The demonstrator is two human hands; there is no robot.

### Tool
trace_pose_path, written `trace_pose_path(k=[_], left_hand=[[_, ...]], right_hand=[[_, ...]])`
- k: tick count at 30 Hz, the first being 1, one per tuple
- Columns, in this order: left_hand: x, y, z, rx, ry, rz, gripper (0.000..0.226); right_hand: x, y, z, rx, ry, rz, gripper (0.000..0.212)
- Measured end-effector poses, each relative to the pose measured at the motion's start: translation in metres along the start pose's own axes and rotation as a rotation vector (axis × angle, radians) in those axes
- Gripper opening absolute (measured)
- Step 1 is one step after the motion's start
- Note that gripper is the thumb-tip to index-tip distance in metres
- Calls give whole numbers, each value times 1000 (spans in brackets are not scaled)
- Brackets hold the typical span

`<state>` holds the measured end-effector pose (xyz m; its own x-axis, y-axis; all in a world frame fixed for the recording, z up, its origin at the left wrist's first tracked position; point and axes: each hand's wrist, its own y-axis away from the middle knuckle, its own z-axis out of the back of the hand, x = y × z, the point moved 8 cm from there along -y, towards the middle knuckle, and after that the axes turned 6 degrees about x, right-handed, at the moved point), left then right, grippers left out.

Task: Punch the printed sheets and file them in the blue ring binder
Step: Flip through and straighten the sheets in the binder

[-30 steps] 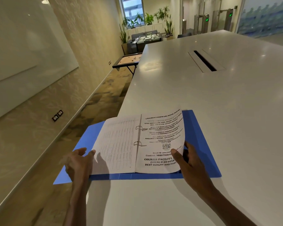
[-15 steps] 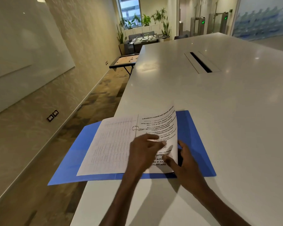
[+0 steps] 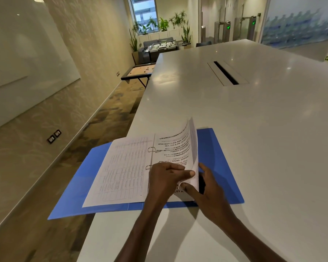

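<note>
Printed sheets: threaded on the binder's two rings, right-hand stack bowed upward, free edge lifted and curling left; bold black text on the top page.
Left-hand page: flat on the left cover, faint table grid printed on it.
Rings: two metal loops at the spine, one farther from the camera, one nearer; nearer one just beside the left hand's knuckles.
Blue ring binder: open flat at the table's near left corner, left cover overhanging the table edge above the floor.
Left hand: crossed over the spine onto the right stack, fingers curled together, fingertip pressed against the raised paper edge.
Right hand: under and behind the lifted sheets, thumb in front, fingers behind, pinching the lower edge of the stack.
Table: white, glossy, long; dark cable slot well beyond the binder.
Surroundings: patterned floor to the left, carrom board on a stand, foosball table and potted plants by the far window.
</note>
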<state>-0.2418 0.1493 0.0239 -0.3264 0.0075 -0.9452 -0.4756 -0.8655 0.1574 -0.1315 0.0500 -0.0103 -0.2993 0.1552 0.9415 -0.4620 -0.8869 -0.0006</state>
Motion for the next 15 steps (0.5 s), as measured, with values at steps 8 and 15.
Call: trace_pose_path(k=[8,15], left_hand=[[-5,1,40,-155,107,-39,19],[-16,7,124,-403,127,-77,21]], right_hand=[[4,1,0,9,-113,32,74],[0,0,-1,22,-153,32,68]])
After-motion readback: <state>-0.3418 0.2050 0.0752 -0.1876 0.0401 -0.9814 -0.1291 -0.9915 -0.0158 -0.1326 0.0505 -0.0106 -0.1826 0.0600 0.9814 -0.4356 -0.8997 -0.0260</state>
